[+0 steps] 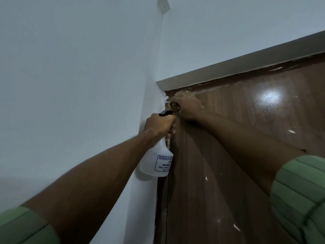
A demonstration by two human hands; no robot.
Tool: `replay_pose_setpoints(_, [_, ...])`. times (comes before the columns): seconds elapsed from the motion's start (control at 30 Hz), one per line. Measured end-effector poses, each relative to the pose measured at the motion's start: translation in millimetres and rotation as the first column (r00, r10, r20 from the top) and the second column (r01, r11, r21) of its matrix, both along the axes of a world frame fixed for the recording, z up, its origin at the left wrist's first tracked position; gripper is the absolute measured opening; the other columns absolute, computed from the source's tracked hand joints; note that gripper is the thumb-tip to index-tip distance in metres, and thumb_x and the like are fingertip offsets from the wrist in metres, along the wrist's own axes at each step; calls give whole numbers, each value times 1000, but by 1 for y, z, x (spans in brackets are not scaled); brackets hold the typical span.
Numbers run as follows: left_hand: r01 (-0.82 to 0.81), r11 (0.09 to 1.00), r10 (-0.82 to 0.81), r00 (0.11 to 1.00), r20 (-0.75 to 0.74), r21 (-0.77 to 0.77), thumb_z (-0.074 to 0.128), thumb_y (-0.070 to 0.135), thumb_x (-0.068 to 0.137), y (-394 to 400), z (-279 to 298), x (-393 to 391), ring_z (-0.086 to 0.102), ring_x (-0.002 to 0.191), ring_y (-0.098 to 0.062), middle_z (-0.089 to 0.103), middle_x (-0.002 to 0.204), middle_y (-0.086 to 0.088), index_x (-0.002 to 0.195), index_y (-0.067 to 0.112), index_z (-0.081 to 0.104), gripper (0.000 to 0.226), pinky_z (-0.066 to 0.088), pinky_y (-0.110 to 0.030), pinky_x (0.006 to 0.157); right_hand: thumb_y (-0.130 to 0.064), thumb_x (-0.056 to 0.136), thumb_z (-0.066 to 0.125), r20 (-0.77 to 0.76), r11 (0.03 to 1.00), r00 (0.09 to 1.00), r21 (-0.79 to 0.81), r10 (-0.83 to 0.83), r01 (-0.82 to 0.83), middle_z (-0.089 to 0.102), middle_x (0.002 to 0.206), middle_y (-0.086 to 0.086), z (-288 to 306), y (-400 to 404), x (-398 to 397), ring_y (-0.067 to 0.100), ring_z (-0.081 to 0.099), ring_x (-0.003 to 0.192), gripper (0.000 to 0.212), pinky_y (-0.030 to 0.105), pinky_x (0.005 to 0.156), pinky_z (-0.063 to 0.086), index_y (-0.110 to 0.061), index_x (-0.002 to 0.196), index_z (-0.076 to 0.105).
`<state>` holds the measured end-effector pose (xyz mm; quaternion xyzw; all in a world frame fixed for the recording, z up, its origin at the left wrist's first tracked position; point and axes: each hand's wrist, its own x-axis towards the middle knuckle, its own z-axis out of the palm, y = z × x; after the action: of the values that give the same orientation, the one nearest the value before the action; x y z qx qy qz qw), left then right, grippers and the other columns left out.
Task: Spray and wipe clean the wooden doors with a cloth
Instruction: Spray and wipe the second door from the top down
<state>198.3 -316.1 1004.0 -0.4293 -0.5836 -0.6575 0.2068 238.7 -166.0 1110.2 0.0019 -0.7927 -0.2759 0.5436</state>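
Observation:
A dark brown wooden door point(228, 155) with white paint flecks fills the lower right. My right hand point(186, 106) is raised to the door's top left corner and presses a brownish cloth point(175, 105) against the wood; the cloth is mostly hidden under the fingers and blurred. My left hand point(159, 125) grips the neck of a white spray bottle point(157, 161) with a black trigger head, held upright beside the door's left edge, just below the right hand.
A pale wall point(79, 85) lies to the left of the door and above it. A grey frame strip point(237, 65) runs along the door's top. A bright light reflection point(269, 95) shows on the upper door.

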Motion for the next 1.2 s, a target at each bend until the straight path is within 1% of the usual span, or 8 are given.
replay_pose_setpoints(0.07, [4, 1000, -4, 1000, 14, 0, 64, 22, 96, -1, -1, -1, 59, 40, -7, 74, 69, -6, 82, 5, 75, 24, 44, -20, 42, -13, 91, 65, 169, 998, 985, 55, -23, 14, 61, 130, 5, -24, -3, -3, 29, 57, 120, 33, 40, 97, 47, -19, 123, 66])
replay_pose_setpoints(0.17, [-15, 1000, 15, 1000, 24, -9, 65, 25, 97, -1, -2, 1, 57, 38, -6, 73, 67, -5, 84, 4, 75, 27, 43, -18, 41, 2, 87, 66, 420, 998, 907, 63, -36, 11, 62, 134, 5, -29, 8, 11, 25, 57, 123, 49, 32, 93, 43, -17, 132, 64])
replay_pose_setpoints(0.37, [8, 1000, -8, 999, 43, -3, 64, 23, 92, 5, -11, -4, 62, 45, -11, 76, 72, -9, 78, 7, 74, 23, 46, -25, 49, 1, 81, 63, 67, 999, 997, -1, 46, -46, 67, 126, 4, 7, 15, 20, 28, 58, 118, 47, 37, 97, 46, -21, 122, 71])
replay_pose_setpoints(0.53, [37, 998, -32, 995, 92, -51, 65, 28, 95, 21, -48, -14, 68, 60, -21, 78, 72, -9, 82, 8, 76, 26, 50, -31, 56, -2, 85, 66, 482, 998, 876, 49, 5, -32, 61, 136, 1, -60, 16, 28, 20, 55, 123, 54, 41, 102, 47, -25, 134, 64])
replay_pose_setpoints(0.7, [24, 993, -10, 992, 123, -114, 66, 32, 97, 37, -73, -16, 66, 59, -20, 74, 68, -4, 87, 7, 75, 29, 51, -30, 56, 9, 83, 61, 271, 997, 962, -67, 41, -24, 62, 135, 0, -14, 31, 65, 20, 53, 125, 61, 39, 104, 47, -24, 134, 66])
replay_pose_setpoints(0.9, [-52, 992, 65, 992, 112, -114, 68, 30, 97, 39, -89, -9, 63, 48, -12, 76, 71, -5, 93, 5, 75, 26, 54, -27, 54, -3, 82, 66, 136, 998, 990, -53, 37, -30, 58, 135, 0, -50, 34, 46, 28, 48, 128, 55, 47, 107, 41, -25, 133, 63])
replay_pose_setpoints(1.1, [-11, 998, 19, 993, 117, -69, 68, 33, 99, 21, -101, 4, 72, 61, -24, 78, 71, -6, 88, 9, 77, 28, 58, -35, 63, -5, 89, 68, 509, 996, 861, 81, -2, -46, 55, 145, 0, -139, 19, 49, 20, 44, 137, 51, 37, 108, 39, -23, 136, 61])
replay_pose_setpoints(1.2, [-35, 994, 42, 996, 73, -105, 66, 32, 100, 14, -102, 7, 68, 54, -21, 78, 71, -6, 85, 10, 77, 29, 56, -32, 57, -5, 90, 68, 550, 991, 832, 132, -70, -4, 53, 146, -4, -121, 21, 54, 18, 43, 138, 54, 37, 106, 43, -29, 138, 60])
